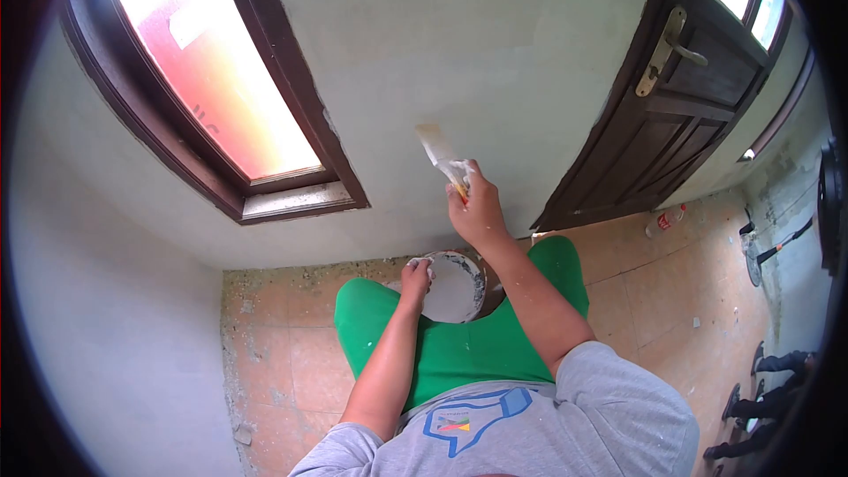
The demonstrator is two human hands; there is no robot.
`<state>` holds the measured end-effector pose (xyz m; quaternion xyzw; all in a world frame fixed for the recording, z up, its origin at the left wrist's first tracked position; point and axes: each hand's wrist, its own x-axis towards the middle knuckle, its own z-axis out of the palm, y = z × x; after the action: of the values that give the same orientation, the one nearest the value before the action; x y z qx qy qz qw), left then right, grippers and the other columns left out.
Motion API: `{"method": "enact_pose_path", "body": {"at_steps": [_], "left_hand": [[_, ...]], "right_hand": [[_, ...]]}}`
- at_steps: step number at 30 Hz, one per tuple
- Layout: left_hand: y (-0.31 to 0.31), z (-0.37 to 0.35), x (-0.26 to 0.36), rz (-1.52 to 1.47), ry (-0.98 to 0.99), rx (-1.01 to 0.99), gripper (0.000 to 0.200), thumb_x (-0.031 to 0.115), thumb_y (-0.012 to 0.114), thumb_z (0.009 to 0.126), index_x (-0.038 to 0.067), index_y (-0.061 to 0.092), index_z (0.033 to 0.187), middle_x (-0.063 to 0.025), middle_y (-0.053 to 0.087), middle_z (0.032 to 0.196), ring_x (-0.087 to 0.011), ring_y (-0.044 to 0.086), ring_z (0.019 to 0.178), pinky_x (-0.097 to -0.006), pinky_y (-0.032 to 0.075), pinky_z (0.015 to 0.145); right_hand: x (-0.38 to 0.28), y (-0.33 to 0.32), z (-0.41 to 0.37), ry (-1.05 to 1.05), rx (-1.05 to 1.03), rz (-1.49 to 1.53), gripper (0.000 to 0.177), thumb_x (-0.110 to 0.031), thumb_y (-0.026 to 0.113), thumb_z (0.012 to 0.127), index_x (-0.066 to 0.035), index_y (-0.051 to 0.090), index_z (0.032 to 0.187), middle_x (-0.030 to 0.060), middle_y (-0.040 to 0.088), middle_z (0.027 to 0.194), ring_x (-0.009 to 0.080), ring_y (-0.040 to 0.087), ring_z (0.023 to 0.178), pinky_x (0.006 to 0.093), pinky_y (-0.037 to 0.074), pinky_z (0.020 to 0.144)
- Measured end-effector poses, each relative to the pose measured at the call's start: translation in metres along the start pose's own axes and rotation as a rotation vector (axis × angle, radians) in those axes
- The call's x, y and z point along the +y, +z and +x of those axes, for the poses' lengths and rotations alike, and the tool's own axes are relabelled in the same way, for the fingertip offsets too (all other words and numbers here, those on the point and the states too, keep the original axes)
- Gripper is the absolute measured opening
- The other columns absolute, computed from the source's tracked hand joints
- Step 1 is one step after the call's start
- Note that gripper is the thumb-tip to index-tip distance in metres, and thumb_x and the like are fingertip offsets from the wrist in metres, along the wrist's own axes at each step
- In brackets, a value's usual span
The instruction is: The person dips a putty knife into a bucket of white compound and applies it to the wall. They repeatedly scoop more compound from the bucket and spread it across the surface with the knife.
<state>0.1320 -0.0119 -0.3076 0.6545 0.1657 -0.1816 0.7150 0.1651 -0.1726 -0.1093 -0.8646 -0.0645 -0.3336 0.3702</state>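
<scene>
My right hand point(480, 210) is raised in front of the wall, its fingers closed round the handle of a paintbrush point(433, 143). The brush has a pale tan end, and white smears cover its middle and my fingers. Its tip is at or close to the wall surface; contact cannot be made out. Between my knees stands a round bucket point(484, 285) of whitish paint point(452, 290), with dried crust inside its rim. My left hand point(415, 281) is closed beside the bucket's left rim, with something white, too small to name, at its fingers.
Ahead is a pale wall point(459, 44) between a dark-framed window point(296, 62) and a dark wooden door point(671, 115). A plastic bottle point(664, 223) is on the tiled floor point(636, 300) by the door. Black objects point(768, 397) and an orange-handled tool point(777, 246) are at the right.
</scene>
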Motion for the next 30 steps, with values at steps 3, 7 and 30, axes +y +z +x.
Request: {"method": "enact_pose_path", "body": {"at_steps": [3,7,30], "left_hand": [[0.004,0.001,-0.001,0.025,0.017,-0.008,0.022,0.029,0.06,0.092,0.007,0.063,0.09,0.0002,0.056,0.062,-0.0091,0.047,0.049,-0.027,0.035,0.044],[0.009,0.003,0.0,0.046,0.024,-0.019,0.018,0.025,0.056,0.094,0.007,0.061,0.092,-0.0009,0.056,0.062,-0.0086,0.045,0.046,-0.0252,0.031,0.04],[-0.001,0.004,-0.012,0.101,0.034,0.038,0.023,0.029,0.061,0.089,0.006,0.064,0.088,-0.0013,0.055,0.061,-0.0114,0.048,0.05,-0.0288,0.036,0.045]], "right_hand": [[0.003,-0.018,-0.005,0.308,-0.103,0.502,0.028,-0.005,0.058,0.094,-0.002,0.049,0.12,0.0107,0.06,0.075,0.0194,0.061,0.061,0.031,0.048,0.052],[-0.004,-0.046,0.001,0.697,-0.158,1.201,0.015,-0.014,0.055,0.099,-0.01,0.05,0.113,0.0044,0.056,0.069,0.0081,0.046,0.049,0.0251,0.032,0.041],[0.048,0.049,0.112,-0.279,0.457,-0.178,0.02,-0.007,0.059,0.091,0.006,0.056,0.106,0.022,0.063,0.09,0.0355,0.066,0.065,0.0406,0.055,0.051]]}}
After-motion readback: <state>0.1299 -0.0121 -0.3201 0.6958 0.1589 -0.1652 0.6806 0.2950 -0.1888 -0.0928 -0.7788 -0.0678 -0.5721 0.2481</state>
